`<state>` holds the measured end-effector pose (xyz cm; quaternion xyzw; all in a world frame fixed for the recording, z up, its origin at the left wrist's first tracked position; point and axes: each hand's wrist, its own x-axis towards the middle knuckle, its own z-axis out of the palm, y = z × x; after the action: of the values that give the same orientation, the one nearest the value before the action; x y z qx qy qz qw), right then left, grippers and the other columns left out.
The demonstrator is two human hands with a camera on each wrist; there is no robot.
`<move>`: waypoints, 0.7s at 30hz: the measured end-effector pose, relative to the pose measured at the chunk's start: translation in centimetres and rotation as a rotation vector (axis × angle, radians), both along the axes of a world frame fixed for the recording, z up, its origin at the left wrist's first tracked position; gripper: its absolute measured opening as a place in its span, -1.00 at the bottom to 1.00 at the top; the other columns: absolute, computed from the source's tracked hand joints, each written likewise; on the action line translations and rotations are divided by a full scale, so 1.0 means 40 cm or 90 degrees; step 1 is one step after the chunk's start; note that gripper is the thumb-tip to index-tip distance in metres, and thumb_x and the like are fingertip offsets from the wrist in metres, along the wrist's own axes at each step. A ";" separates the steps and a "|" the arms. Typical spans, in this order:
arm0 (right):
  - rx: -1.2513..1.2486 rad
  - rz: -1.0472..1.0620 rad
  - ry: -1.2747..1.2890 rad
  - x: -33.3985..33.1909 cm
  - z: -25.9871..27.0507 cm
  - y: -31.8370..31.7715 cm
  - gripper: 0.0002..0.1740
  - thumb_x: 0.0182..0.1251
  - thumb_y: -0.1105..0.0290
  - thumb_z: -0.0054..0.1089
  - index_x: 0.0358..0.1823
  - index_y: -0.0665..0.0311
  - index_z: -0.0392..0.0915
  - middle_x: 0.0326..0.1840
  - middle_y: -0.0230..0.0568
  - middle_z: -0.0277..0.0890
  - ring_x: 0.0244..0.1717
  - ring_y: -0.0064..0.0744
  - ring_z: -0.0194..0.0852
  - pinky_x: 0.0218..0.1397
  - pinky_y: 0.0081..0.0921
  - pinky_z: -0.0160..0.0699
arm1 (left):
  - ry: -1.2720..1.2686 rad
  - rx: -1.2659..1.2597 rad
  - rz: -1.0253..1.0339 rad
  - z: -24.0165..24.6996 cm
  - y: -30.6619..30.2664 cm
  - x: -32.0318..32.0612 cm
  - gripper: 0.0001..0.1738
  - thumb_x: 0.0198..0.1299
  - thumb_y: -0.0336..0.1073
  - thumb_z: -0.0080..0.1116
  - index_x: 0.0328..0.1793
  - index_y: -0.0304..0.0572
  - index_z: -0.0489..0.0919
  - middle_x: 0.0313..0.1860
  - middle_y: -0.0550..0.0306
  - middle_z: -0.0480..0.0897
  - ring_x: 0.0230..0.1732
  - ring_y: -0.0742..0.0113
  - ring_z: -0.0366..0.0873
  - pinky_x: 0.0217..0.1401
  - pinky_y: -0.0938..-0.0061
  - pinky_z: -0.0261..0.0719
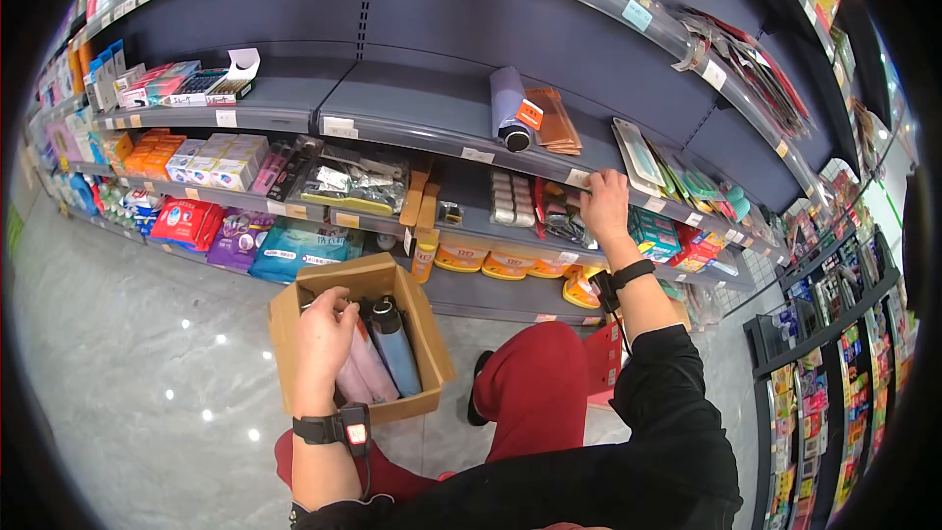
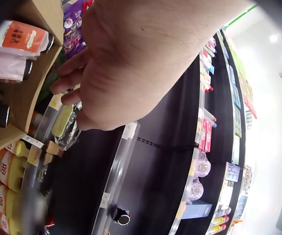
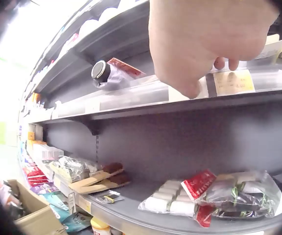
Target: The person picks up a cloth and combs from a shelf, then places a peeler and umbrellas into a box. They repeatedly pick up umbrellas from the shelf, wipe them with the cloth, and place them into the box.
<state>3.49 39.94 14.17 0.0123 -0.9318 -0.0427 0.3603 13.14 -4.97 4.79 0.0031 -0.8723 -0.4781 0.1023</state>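
Observation:
My left hand (image 1: pixel 324 339) hovers over an open cardboard box (image 1: pixel 442 373), fingers loosely bent and holding nothing. Inside the box lie pink-wrapped items (image 1: pixel 368 368) and a blue-grey one (image 1: pixel 394 348) with a dark cap. My right hand (image 1: pixel 606 208) is at the shelf's front edge; in the right wrist view this hand (image 3: pixel 209 46) has its thumb against the clear label strip (image 3: pixel 155 94), beside a yellowish price tag (image 3: pixel 234 82), and its fingers bent over the top. Left of it, a lavender-wrapped item (image 1: pixel 507 103) with a black cap lies on the shelf near brown flat packs (image 1: pixel 554 123).
Flat cards and packets (image 1: pixel 677 172) lie right of my right hand. The shelf below holds white rolls (image 1: pixel 510 198), bagged goods and wooden-handled brushes (image 1: pixel 417 194). Yellow tubs (image 1: pixel 459 257) stand lower. The box stands on the floor (image 1: pixel 147 353) before the shelving; another rack (image 1: pixel 824 334) is at right.

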 end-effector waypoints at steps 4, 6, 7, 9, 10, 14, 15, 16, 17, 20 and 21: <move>0.010 0.029 0.037 -0.004 -0.013 -0.002 -0.52 -0.01 0.48 0.29 0.03 0.24 0.44 -0.04 -0.05 0.41 0.09 0.05 0.31 0.17 -0.12 0.36 | 0.000 -0.016 -0.007 0.000 -0.001 0.006 -0.66 0.10 -0.32 0.27 0.02 -0.26 0.63 -0.27 -0.07 0.70 -0.30 0.05 0.66 -0.17 0.25 0.59; 0.008 0.027 0.041 -0.004 -0.014 -0.005 -0.53 -0.01 0.48 0.29 0.02 0.24 0.45 -0.04 -0.06 0.41 0.09 0.05 0.30 0.18 -0.13 0.36 | 0.004 -0.016 -0.025 -0.012 -0.001 0.003 -0.66 0.10 -0.31 0.27 0.02 -0.25 0.63 -0.25 -0.08 0.70 -0.29 0.02 0.66 -0.16 0.24 0.59; 0.007 0.022 0.044 -0.002 -0.012 -0.007 -0.53 -0.01 0.49 0.29 0.01 0.23 0.45 -0.04 -0.06 0.40 0.09 0.04 0.30 0.18 -0.13 0.36 | 0.004 -0.016 -0.025 -0.013 -0.001 0.003 -0.66 0.10 -0.31 0.27 0.02 -0.25 0.63 -0.25 -0.08 0.70 -0.29 0.02 0.66 -0.16 0.24 0.59; -0.005 0.024 0.035 0.007 0.001 -0.012 -0.53 -0.01 0.49 0.29 0.01 0.21 0.46 -0.05 -0.06 0.40 0.09 0.04 0.30 0.18 -0.13 0.36 | 0.002 -0.023 -0.028 -0.015 -0.001 0.002 -0.66 0.10 -0.32 0.26 0.02 -0.24 0.63 -0.25 -0.08 0.70 -0.28 0.01 0.66 -0.16 0.24 0.59; -0.016 0.026 0.026 0.009 0.005 -0.014 -0.53 -0.01 0.50 0.29 0.01 0.20 0.46 -0.06 -0.06 0.40 0.09 0.03 0.30 0.19 -0.13 0.36 | 0.002 -0.022 -0.028 -0.012 0.000 0.003 -0.66 0.10 -0.32 0.26 0.02 -0.24 0.63 -0.25 -0.08 0.70 -0.28 0.01 0.66 -0.16 0.24 0.59; -0.033 0.031 0.019 -0.002 0.011 -0.004 -0.55 -0.01 0.50 0.28 0.00 0.18 0.46 -0.06 -0.07 0.40 0.08 0.03 0.31 0.16 -0.11 0.37 | -0.012 -0.026 -0.031 -0.007 0.004 0.004 -0.64 0.09 -0.31 0.27 0.03 -0.23 0.63 -0.22 -0.09 0.70 -0.27 0.00 0.66 -0.13 0.23 0.59; -0.040 0.022 0.015 -0.005 0.014 -0.005 -0.57 -0.01 0.51 0.28 -0.03 0.18 0.46 -0.06 -0.08 0.40 0.07 0.02 0.31 0.14 -0.11 0.37 | -0.014 -0.030 -0.033 -0.008 0.005 0.004 -0.63 0.08 -0.31 0.28 0.04 -0.23 0.63 -0.21 -0.09 0.70 -0.26 -0.01 0.66 -0.11 0.23 0.59; -0.047 0.013 0.010 -0.007 0.015 -0.006 -0.60 -0.01 0.51 0.27 -0.07 0.19 0.45 -0.07 -0.09 0.41 0.07 0.01 0.32 0.12 -0.10 0.36 | -0.014 -0.031 -0.034 -0.009 0.006 0.004 -0.63 0.08 -0.31 0.28 0.04 -0.23 0.63 -0.21 -0.09 0.70 -0.26 -0.01 0.66 -0.11 0.23 0.59; -0.048 0.012 0.010 -0.009 0.017 -0.006 -0.60 -0.01 0.51 0.27 -0.07 0.19 0.45 -0.07 -0.09 0.41 0.07 0.01 0.32 0.12 -0.10 0.36 | -0.013 -0.047 -0.037 -0.010 0.006 0.004 -0.63 0.08 -0.30 0.28 0.04 -0.23 0.63 -0.20 -0.10 0.70 -0.25 -0.02 0.67 -0.10 0.22 0.60; -0.048 -0.008 0.007 -0.014 0.018 -0.011 -0.66 0.00 0.51 0.25 -0.13 0.19 0.45 -0.13 -0.12 0.45 0.04 -0.01 0.35 0.07 -0.10 0.35 | 0.004 -0.072 -0.042 -0.021 0.002 0.005 -0.62 0.09 -0.30 0.29 0.05 -0.25 0.62 -0.22 -0.09 0.70 -0.26 0.03 0.67 -0.12 0.25 0.60; -0.051 -0.011 0.001 -0.014 0.017 -0.010 -0.67 0.00 0.51 0.25 -0.14 0.19 0.45 -0.16 -0.13 0.47 0.02 -0.01 0.36 0.06 -0.11 0.35 | 0.021 -0.082 -0.047 -0.024 0.000 0.005 -0.61 0.10 -0.31 0.29 0.06 -0.28 0.62 -0.25 -0.07 0.70 -0.28 0.08 0.67 -0.16 0.29 0.60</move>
<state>2.94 39.56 14.87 -0.0104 -0.9325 -0.0083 0.3608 13.33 -4.96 3.83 -0.0434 -0.8990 -0.4245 0.0988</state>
